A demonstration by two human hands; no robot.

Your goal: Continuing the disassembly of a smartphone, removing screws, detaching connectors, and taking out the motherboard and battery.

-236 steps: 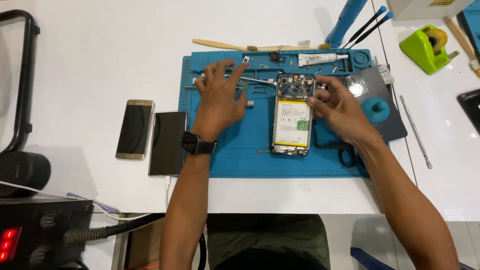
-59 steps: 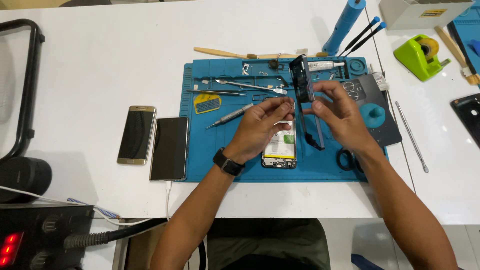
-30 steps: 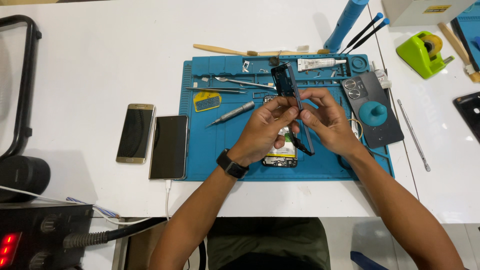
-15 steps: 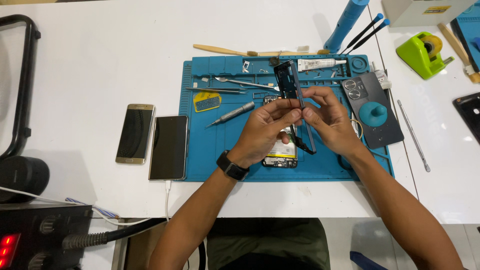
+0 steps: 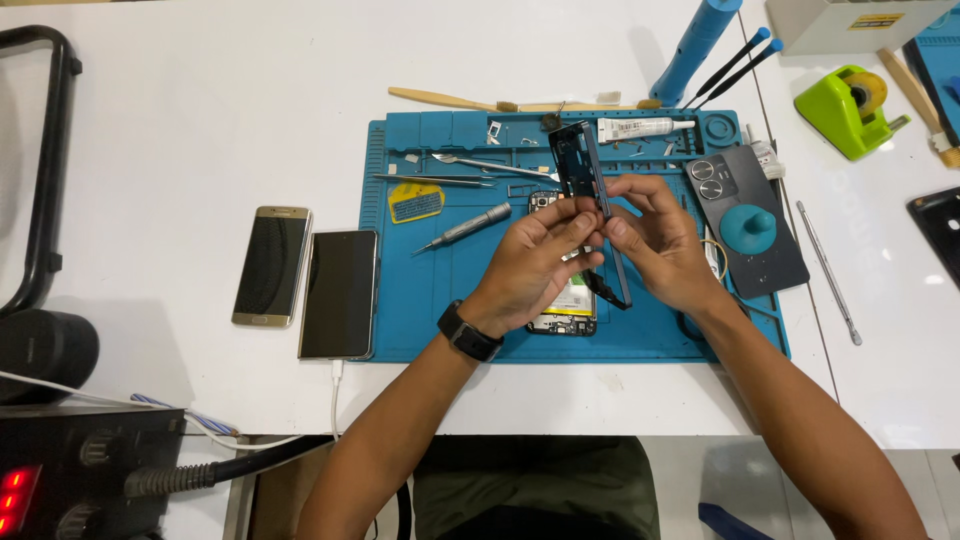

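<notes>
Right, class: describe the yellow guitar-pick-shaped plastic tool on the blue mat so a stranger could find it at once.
Start at the blue rubber work mat in the middle of the white table. On the mat's left half, below two thin metal tweezers and left of a silver screwdriver, lies the yellow plastic pick. It is the only yellow, flat, rounded piece there; its neighbours are slim and metallic.

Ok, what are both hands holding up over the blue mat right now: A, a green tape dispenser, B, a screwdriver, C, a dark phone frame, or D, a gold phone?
C: the left hand and right hand pinch a dark phone frame tilted on edge above the mat; the screwdriver lies on the mat, untouched.
</notes>
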